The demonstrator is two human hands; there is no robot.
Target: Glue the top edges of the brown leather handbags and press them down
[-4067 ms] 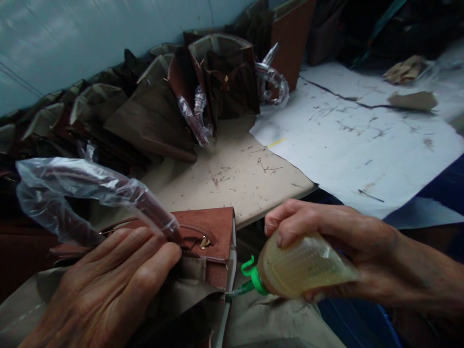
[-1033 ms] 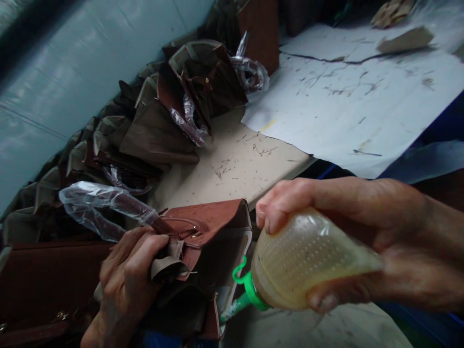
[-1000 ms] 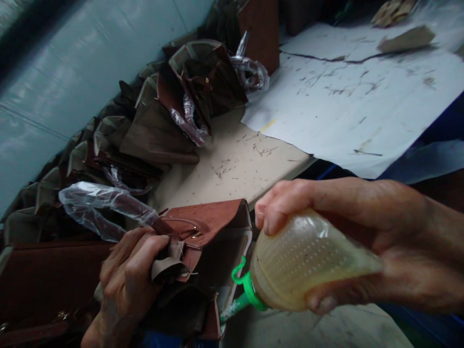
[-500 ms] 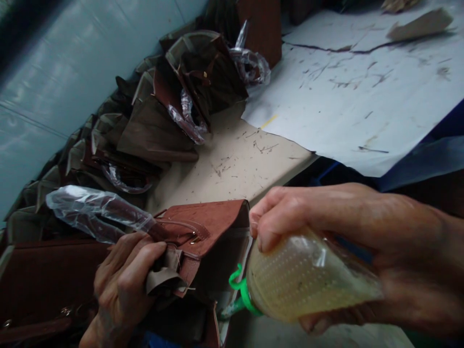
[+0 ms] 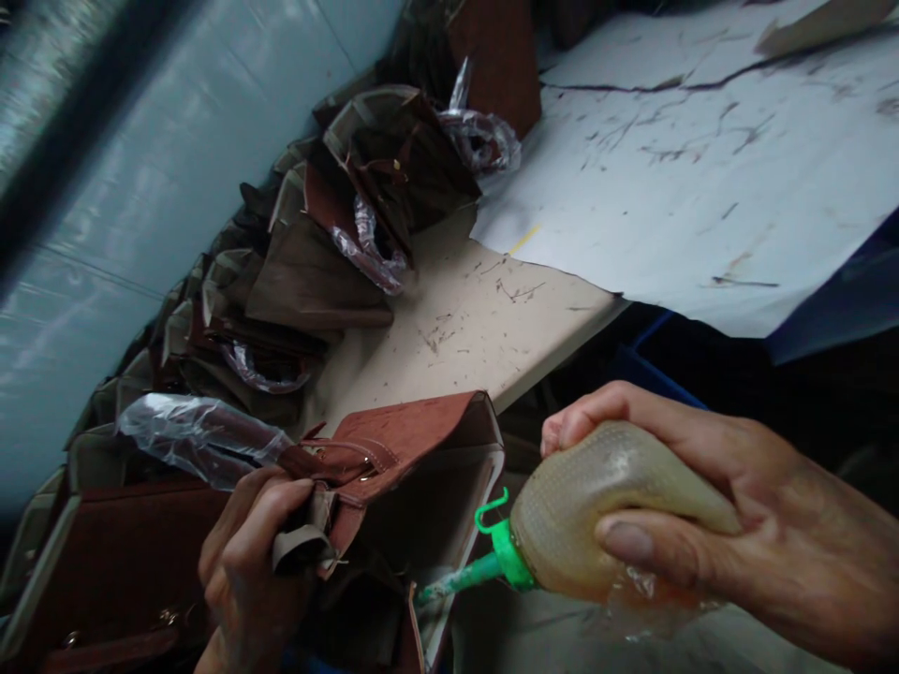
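Observation:
My right hand (image 5: 730, 524) squeezes a soft yellowish glue bottle (image 5: 596, 505) with a green nozzle (image 5: 478, 571). The nozzle tip touches the pale inner edge of a brown handbag (image 5: 414, 449) at the table's near edge. My left hand (image 5: 245, 562) is closed on the bag's grey lining flap (image 5: 302, 543) near the top opening, holding it back. The bag's handle, wrapped in clear plastic (image 5: 197, 435), sticks out to the left above my left hand.
A row of several brown handbags (image 5: 316, 253) leans along the pale blue wall at the left. A beige tabletop (image 5: 456, 328) and a marked white sheet (image 5: 688, 178) lie beyond. Another brown bag (image 5: 119, 562) lies at the lower left.
The view has tilted and swung left. My right hand has rolled so the thumb lies on top of the bottle, and the nozzle has stayed at the bag's inner edge.

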